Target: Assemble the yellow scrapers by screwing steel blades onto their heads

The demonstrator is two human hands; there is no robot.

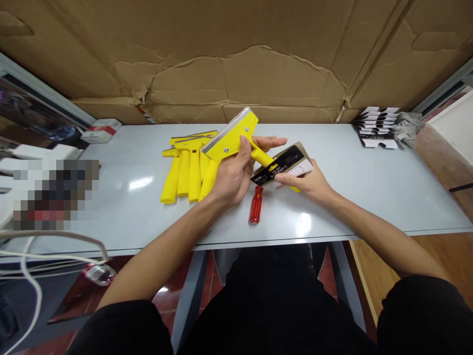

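Observation:
A yellow scraper (pixel 236 134) with a wide metal blade edge is held tilted above the table. My left hand (pixel 236 172) is closed round it near the head, thumb on the front. Around the scraper's handle sits a black and white packaging card (pixel 286 165), and my right hand (pixel 308 183) grips this card, thumb on its face. The handle's end shows below the card. Under my hands lies a red-handled screwdriver (pixel 255 205), its tip hidden by the card. Several more yellow scrapers (pixel 185 167) lie piled just left of my left hand.
Folded cards (pixel 380 127) stand in a row at the back right beside a grey cloth (pixel 408 129). A small white and red box (pixel 101 131) sits at the back left. Brown cardboard (pixel 251 74) walls the back of the table (pixel 354 207). White cables (pixel 55 246) hang at left.

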